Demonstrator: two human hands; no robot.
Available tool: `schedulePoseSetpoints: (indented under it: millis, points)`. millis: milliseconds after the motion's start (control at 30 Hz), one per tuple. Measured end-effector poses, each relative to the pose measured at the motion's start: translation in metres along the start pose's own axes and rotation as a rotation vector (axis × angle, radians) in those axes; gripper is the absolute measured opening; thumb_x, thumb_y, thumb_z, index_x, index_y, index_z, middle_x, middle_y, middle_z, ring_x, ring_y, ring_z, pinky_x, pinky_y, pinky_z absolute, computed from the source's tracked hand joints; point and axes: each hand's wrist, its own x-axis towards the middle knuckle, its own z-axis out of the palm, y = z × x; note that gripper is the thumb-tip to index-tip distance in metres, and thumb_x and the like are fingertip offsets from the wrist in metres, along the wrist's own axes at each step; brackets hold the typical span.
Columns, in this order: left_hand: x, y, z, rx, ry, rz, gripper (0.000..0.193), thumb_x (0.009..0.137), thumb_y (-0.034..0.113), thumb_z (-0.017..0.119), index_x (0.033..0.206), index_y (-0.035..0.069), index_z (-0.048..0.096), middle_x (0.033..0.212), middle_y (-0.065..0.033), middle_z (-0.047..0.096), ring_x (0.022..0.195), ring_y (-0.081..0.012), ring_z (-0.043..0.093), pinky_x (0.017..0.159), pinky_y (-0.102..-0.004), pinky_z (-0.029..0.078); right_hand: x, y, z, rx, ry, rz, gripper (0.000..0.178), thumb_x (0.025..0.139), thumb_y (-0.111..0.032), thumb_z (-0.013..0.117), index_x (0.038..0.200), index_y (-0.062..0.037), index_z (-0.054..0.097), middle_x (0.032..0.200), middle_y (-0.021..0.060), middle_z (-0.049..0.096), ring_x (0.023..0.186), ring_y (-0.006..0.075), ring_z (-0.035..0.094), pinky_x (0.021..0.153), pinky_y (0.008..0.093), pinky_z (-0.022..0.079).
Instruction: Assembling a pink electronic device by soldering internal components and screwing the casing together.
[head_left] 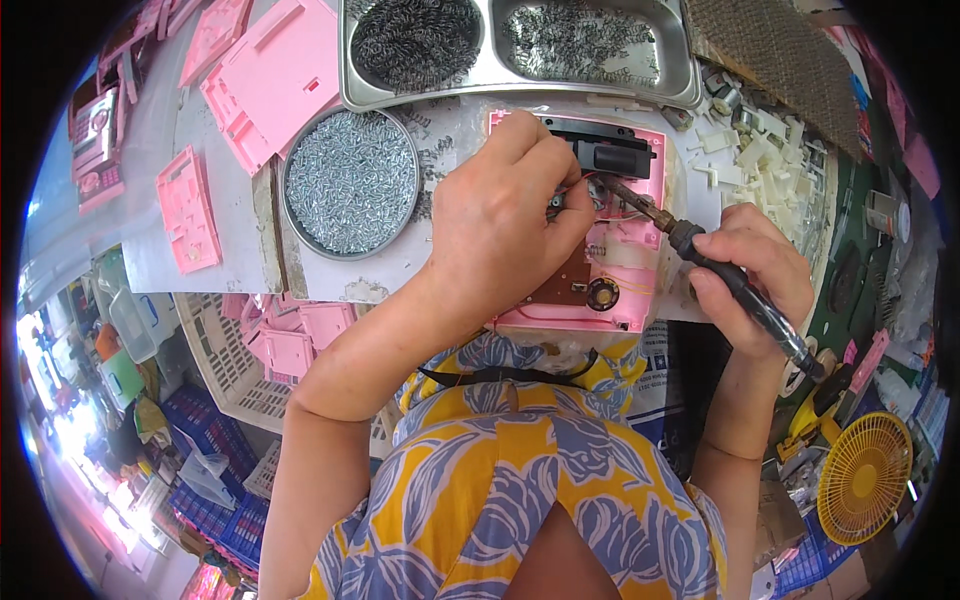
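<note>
A pink plastic housing [640,313] lies on the table in front of me, with a black part [618,158] across its far end and a brown circuit board [566,282] nearer to me. My left hand [508,205] is over its left side, fingers pinched on a thin red wire [577,186]; the exact grip is hidden behind the fingers. From the right, my right hand [755,275] grips the black handle of a soldering iron [735,284]. The iron's tip reaches into the housing, close to my left fingertips. A small round part [603,294] sits near the housing's front edge.
A round tin of small screws [287,180] stands left of my hand. Behind is a metal tray [490,82] of springs. White plastic parts [765,150] are heaped at right, pink panels [275,75] at far left. A crate [235,390] is below the table's left edge.
</note>
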Motion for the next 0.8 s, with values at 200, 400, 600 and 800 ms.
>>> schedulePoseSetpoints:
  millis: [200, 400, 600, 800]
  points:
    - [0.001, 0.001, 0.001, 0.032, 0.017, 0.023, 0.014, 0.075, -0.002, 0.074, 0.078, 0.003, 0.062, 0.078, -0.0075, 0.054, 0.060, -0.0200, 0.057, 0.053, -0.0313, 0.047, -0.004, -0.007, -0.004, 0.035, -0.004, 0.035, 0.028, 0.074, -0.004, 0.081, 0.101, 0.0023, 0.072, 0.074, 0.0080, 0.063, 0.064, 0.0187, 0.055, 0.056, 0.0297, 0.039]
    - [0.000, 0.001, 0.002, 0.048, 0.021, 0.012, 0.014, 0.075, -0.001, 0.074, 0.079, 0.003, 0.062, 0.078, -0.0069, 0.054, 0.059, -0.0195, 0.057, 0.053, -0.0308, 0.048, -0.019, -0.013, -0.013, 0.073, 0.047, -0.001, 0.030, 0.076, -0.005, 0.080, 0.103, 0.0040, 0.070, 0.075, 0.0089, 0.062, 0.064, 0.0192, 0.054, 0.056, 0.0289, 0.037]
    - [-0.001, 0.001, 0.002, 0.057, 0.023, 0.016, 0.013, 0.076, 0.001, 0.074, 0.079, 0.004, 0.063, 0.078, -0.0069, 0.055, 0.059, -0.0194, 0.058, 0.053, -0.0309, 0.048, -0.032, -0.012, -0.020, 0.083, 0.102, 0.007, 0.030, 0.076, -0.004, 0.079, 0.104, 0.0052, 0.069, 0.073, 0.0086, 0.058, 0.064, 0.0185, 0.051, 0.056, 0.0295, 0.034]
    - [-0.002, 0.001, -0.003, 0.077, 0.021, 0.009, 0.012, 0.077, 0.003, 0.077, 0.083, 0.004, 0.066, 0.081, -0.0073, 0.058, 0.059, -0.0191, 0.058, 0.054, -0.0308, 0.048, -0.037, -0.009, -0.023, 0.067, 0.114, 0.006, 0.032, 0.077, -0.003, 0.078, 0.105, 0.0067, 0.068, 0.073, 0.0085, 0.056, 0.064, 0.0181, 0.049, 0.058, 0.0303, 0.034]
